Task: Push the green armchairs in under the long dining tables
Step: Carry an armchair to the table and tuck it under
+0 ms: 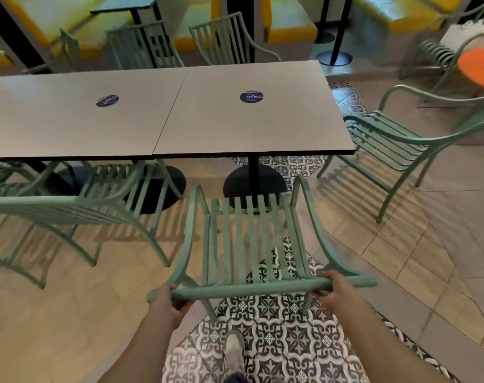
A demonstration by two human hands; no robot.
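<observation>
So we've got the green armchair [252,244] right in front of us at 6 o'clock, both hands on its top back rail. Our left hand [166,299] grabs the rail near its left end and our right hand [336,288] grabs near the right end, fingers [328,275] curled tight over the bar on both sides, pinching the rail against the palms. The chair faces the long grey surface [163,117] at 12 o'clock, its seat slats running toward the round black pedestal base [253,186]. Only the front tips of the armrests sit close to the surface's near edge; the seat itself is out in the open.

The surface looks like two square tops butted together, each with a round dark blue sticker [251,97] in the middle; we can't read the blurred text.

At 9 o'clock a second green chair [78,217] sits partway under the left top. At 2 o'clock a third one [395,145] stands beside the surface's right end, angled and well clear of it. More green chairs [221,40] line the far side at 12 o'clock, with yellow booth seating [290,31] behind them.

Underfoot at 6 o'clock is patterned black-and-white tile [276,341], and our grey shoe [234,349] shows there.
</observation>
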